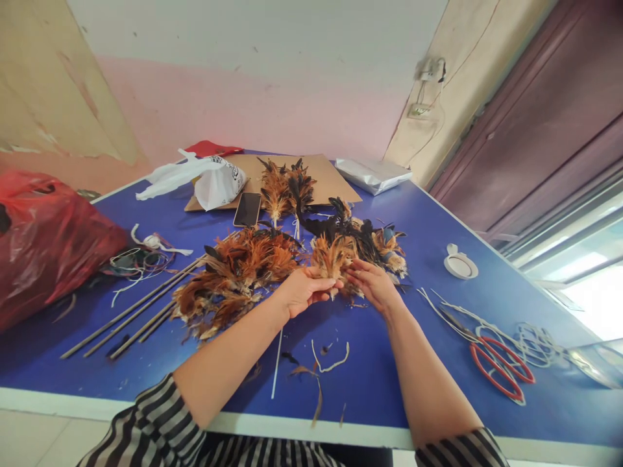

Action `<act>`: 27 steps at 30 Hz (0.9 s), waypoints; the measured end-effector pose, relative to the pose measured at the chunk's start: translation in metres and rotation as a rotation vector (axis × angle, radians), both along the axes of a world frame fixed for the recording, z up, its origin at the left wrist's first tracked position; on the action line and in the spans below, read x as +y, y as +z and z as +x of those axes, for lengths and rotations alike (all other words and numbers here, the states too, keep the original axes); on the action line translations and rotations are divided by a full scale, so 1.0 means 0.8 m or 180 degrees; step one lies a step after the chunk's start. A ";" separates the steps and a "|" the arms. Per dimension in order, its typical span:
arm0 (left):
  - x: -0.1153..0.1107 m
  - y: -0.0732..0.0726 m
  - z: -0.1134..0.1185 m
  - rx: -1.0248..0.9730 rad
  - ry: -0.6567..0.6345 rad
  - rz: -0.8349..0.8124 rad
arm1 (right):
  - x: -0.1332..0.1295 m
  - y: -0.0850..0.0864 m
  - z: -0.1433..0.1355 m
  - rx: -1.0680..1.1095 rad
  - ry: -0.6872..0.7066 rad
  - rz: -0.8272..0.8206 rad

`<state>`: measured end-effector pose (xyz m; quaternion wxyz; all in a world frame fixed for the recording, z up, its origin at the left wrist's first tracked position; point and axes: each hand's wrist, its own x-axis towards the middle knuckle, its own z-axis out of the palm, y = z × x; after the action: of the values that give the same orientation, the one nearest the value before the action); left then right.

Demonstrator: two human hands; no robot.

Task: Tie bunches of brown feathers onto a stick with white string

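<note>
Over the middle of the blue table, my left hand (306, 290) is closed on the base of a small bunch of tan-orange feathers (333, 254). My right hand (372, 282) touches the right side of that bunch, its fingers bent together around the feather edges. A large heap of orange-brown feathers (253, 259) lies left of my hands. Behind and to the right are black and tan feathers (360, 230). Two tied feather bundles (276, 188) rest upright-pointing on the cardboard (331, 185) farther back.
Thin sticks (141, 308) and a red plastic bag (48, 240) lie left. A phone (248, 209) and white bag (219, 181) are at the back. Red-handled scissors (501, 366), white cord (533, 344) and a round white object (460, 264) lie right. Loose string (331, 368) is near the front edge.
</note>
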<state>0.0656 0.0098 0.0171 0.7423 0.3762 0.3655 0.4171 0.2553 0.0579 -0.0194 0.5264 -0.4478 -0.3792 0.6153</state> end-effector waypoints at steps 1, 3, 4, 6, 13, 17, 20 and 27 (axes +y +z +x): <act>-0.003 0.002 -0.003 -0.0102 -0.0006 0.0007 | -0.001 0.003 0.000 -0.0025 -0.0061 0.0028; -0.006 0.003 -0.008 -0.0183 0.0034 0.0021 | -0.006 0.011 -0.001 -0.0325 -0.0124 0.0172; -0.007 0.001 -0.010 -0.0174 0.0066 0.0018 | -0.010 0.016 -0.003 -0.0580 -0.0121 0.0272; -0.009 -0.002 -0.011 -0.0160 0.0110 0.0024 | -0.020 0.028 -0.009 -0.1176 -0.0060 0.0499; -0.014 -0.007 -0.009 -0.0080 0.0257 0.0299 | -0.055 0.058 -0.032 -0.1868 0.0806 0.0940; -0.017 -0.009 -0.008 -0.0097 0.0468 0.0241 | -0.056 0.058 -0.035 -0.2179 0.0864 0.1016; -0.018 -0.011 -0.008 -0.0276 0.0475 0.0151 | -0.054 0.057 -0.036 -0.2228 0.0936 0.1029; -0.017 -0.009 -0.010 -0.0286 0.0551 -0.0019 | -0.056 0.057 -0.037 -0.2157 0.1354 0.0975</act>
<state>0.0574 -0.0041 0.0099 0.7203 0.3218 0.3642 0.4950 0.2254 0.0131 0.0266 0.2939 -0.4531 -0.7016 0.4648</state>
